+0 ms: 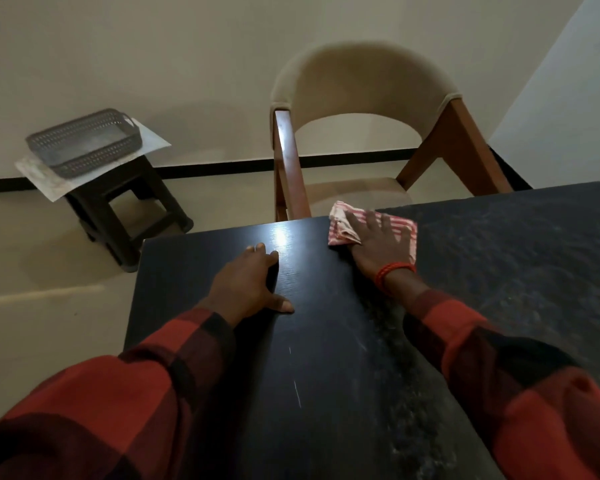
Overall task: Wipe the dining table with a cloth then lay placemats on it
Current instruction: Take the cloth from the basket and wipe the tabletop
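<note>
Far left, against the wall, there's a dark stool [125, 216] on the floor, and on its seat lies a pale flat sheet [45, 178], possibly placemats, though you can't tell for sure at this range. A grey perforated basket [84, 142] sits on top of that sheet, well apart from where you're working.

Now to the dark dining surface [326, 341], its near-left corner glossy and catching a bright glare. Your left hand [248, 282] rests flat on that glossy patch, fingers straight and spread, thumb out to the side, holding nothing, just bracing you. The red-and-black checked sleeve [118, 393] runs back from it toward the camera.

Moving right, at the far edge of the surface, there's the cloth [340, 223], red-and-white striped, folded and bunched. Your right hand [378, 244] presses down on it with fingers extended and fanned across the fabric, palm on top, so the cloth is pinned flat against the surface rather than gripped. A red thread band [394, 271] circles that wrist.

Beyond the cloth, tucked against the far edge, stands a chair [364, 98] with a curved beige back and brown wooden legs. Right of your hand, the surface looks duller and mottled with pale smudges.
</note>
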